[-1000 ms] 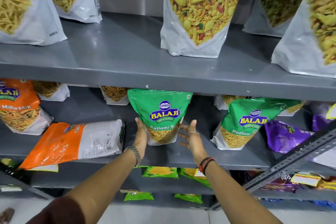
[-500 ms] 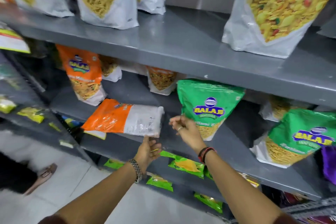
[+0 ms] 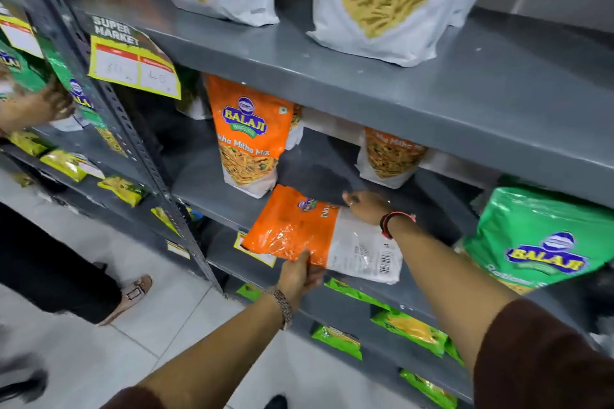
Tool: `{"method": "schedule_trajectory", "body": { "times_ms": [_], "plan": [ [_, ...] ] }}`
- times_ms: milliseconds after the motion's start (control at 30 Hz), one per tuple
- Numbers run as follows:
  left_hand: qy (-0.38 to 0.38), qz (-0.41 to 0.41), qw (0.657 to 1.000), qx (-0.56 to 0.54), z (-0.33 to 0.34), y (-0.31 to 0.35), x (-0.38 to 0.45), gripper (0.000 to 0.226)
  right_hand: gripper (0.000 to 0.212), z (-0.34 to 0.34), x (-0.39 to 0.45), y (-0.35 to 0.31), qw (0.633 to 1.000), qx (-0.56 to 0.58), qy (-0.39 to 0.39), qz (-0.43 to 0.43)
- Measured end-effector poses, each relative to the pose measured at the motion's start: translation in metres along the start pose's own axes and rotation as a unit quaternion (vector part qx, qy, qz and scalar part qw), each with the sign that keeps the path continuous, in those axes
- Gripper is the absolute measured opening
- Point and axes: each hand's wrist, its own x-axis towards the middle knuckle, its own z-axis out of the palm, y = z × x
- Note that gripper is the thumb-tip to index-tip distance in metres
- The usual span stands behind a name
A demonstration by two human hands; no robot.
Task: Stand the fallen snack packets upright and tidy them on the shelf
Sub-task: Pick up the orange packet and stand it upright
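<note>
An orange and white snack packet (image 3: 299,226) lies flat on the middle grey shelf (image 3: 212,196), its orange end hanging over the front edge. My left hand (image 3: 299,272) grips that packet's near edge from below. My right hand (image 3: 365,209) rests on the packet's far edge with fingers bent over it. Behind the packet an orange Balaji Mitha Mix packet (image 3: 249,136) stands upright. At the right a green Balaji packet (image 3: 541,242) stands upright on the same shelf.
Large white packets (image 3: 382,0) stand on the top shelf (image 3: 332,63). A price tag (image 3: 133,60) hangs on the slotted upright post (image 3: 133,136). Small yellow and green packets (image 3: 408,329) lie on the lower shelves. Another person's hand (image 3: 56,103) and sandalled foot (image 3: 133,292) are at the left.
The view has swung left. My hands left the green packet, which now stands upright. Both hands have moved onto the fallen orange packet, and its orange end now overhangs the shelf edge.
</note>
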Motion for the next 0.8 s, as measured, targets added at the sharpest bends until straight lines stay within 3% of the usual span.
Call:
{"method": "schedule_trajectory", "body": {
  "times_ms": [100,400,567,667,800],
  "plan": [
    [-0.049,-0.012,0.999,0.01,-0.012,0.004,0.008,0.022,0.053,0.007,0.017,-0.012,0.997,0.021,-0.016,0.068],
    [-0.132,0.069,0.989,0.025,-0.03,0.021,0.007,0.022,0.024,-0.002,-0.012,0.012,0.964,0.194,0.034,0.176],
    [-0.193,0.155,0.967,0.069,-0.017,0.065,0.001,0.024,0.021,-0.009,-0.049,0.034,0.902,0.389,0.12,0.146],
    [-0.213,0.204,0.948,0.121,-0.001,0.1,-0.002,0.023,0.027,-0.014,-0.067,0.037,0.9,0.403,0.125,0.113],
    [-0.225,0.262,0.921,0.181,0.013,0.132,-0.002,0.023,0.022,-0.011,-0.074,0.033,0.875,0.437,0.193,0.083]
  ]
}}
